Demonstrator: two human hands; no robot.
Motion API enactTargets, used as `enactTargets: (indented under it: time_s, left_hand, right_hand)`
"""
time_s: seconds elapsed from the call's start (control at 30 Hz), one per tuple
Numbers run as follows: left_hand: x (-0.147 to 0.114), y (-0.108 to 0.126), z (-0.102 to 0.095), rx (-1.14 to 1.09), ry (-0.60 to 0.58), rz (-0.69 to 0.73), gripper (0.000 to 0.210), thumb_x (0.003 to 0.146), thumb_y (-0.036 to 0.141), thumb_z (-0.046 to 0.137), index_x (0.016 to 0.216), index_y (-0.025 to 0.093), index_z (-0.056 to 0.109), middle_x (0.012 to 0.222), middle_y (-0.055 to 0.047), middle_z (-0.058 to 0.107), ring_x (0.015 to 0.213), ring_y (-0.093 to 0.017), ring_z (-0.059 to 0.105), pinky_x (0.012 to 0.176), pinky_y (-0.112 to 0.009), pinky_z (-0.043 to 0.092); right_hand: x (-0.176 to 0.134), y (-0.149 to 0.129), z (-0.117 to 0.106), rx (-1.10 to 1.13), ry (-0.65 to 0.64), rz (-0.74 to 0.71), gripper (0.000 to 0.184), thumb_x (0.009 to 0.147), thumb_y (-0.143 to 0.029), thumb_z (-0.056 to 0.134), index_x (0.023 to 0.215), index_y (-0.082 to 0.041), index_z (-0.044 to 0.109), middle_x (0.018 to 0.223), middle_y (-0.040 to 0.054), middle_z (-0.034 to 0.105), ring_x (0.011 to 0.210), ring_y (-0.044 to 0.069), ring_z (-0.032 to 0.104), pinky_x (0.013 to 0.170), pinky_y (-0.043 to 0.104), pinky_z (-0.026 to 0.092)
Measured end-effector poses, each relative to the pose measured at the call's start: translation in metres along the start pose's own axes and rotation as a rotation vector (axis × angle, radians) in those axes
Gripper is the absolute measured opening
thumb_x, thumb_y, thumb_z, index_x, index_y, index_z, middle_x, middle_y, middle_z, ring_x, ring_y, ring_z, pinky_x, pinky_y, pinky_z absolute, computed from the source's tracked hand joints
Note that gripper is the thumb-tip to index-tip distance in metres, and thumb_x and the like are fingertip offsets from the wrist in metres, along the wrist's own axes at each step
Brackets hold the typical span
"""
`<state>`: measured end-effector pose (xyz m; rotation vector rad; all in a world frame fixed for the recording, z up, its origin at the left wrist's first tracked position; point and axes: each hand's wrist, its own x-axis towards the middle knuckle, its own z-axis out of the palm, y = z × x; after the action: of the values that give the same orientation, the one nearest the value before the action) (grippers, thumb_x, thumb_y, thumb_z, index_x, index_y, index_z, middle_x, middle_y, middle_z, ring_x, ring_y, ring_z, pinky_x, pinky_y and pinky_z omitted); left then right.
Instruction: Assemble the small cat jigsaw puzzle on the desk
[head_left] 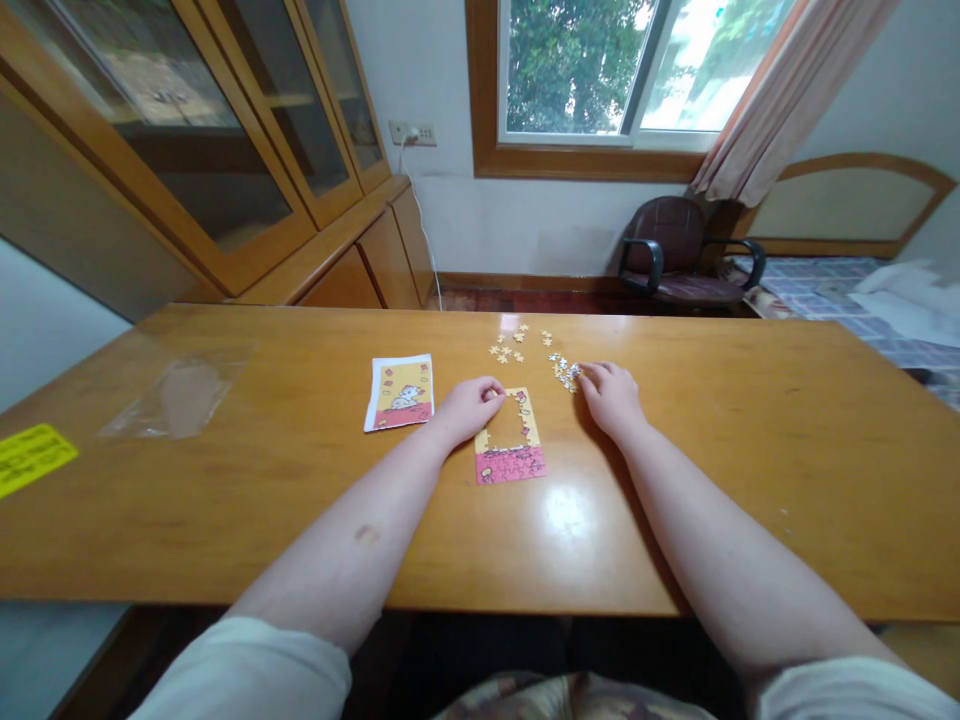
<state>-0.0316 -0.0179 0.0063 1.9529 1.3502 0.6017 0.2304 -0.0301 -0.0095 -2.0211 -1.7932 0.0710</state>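
A partly assembled jigsaw puzzle [511, 466] lies on the table before me, its border and pink lower part joined around a gap in the middle. My left hand [474, 405] rests over its upper left corner, fingers curled together; whatever they hold is hidden. Beside a small heap of loose puzzle pieces [564, 372], right of the puzzle, is my right hand [611, 395]. Its fingers reach out and touch the heap's edge, with no piece visibly gripped. More yellowish pieces [505, 354] are scattered beyond the puzzle. A reference picture card [402, 395] with a white animal lies left of my left hand.
The wooden table [300, 520] spans the view. A clear plastic bag [187, 395] and a yellow label [34, 458] are on its left side. Beyond it stand a glass-door cabinet [300, 215], an office chair [671, 250] and a bed [825, 280].
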Motion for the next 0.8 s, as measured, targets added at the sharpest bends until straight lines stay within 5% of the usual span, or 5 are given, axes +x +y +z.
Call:
enactTargets:
  time_s: [0.3, 0.47, 0.8]
  left_hand:
    - [0.003, -0.004, 0.002, 0.002, 0.024, 0.011, 0.025, 0.081, 0.035, 0.050, 0.088, 0.017, 0.066, 0.066, 0.001, 0.061, 0.061, -0.014, 0.054, 0.059, -0.025, 0.042]
    - [0.005, -0.006, -0.005, 0.238, 0.123, 0.082, 0.026, 0.081, 0.029, 0.051, 0.095, 0.019, 0.070, 0.097, -0.007, 0.068, 0.092, -0.021, 0.060, 0.087, -0.034, 0.046]
    - [0.007, -0.012, -0.005, 0.401, 0.014, 0.091, 0.030, 0.079, 0.026, 0.056, 0.104, 0.022, 0.073, 0.106, -0.006, 0.070, 0.100, -0.024, 0.059, 0.093, -0.037, 0.045]
  right_hand:
    - [-0.001, -0.004, 0.008, -0.072, -0.031, 0.026, 0.035, 0.088, -0.023, 0.046, 0.114, -0.028, 0.069, 0.135, 0.0057, 0.055, 0.123, 0.029, 0.042, 0.100, 0.045, 0.031]
    - [-0.002, -0.005, 0.008, -0.054, -0.037, -0.060, 0.036, 0.089, -0.023, 0.046, 0.116, -0.030, 0.068, 0.136, 0.0061, 0.054, 0.123, 0.028, 0.041, 0.101, 0.045, 0.031]
    - [-0.001, -0.001, 0.006, 0.028, -0.019, -0.006, 0.034, 0.083, -0.016, 0.047, 0.102, -0.027, 0.074, 0.125, 0.0045, 0.062, 0.116, 0.024, 0.047, 0.098, 0.041, 0.033]
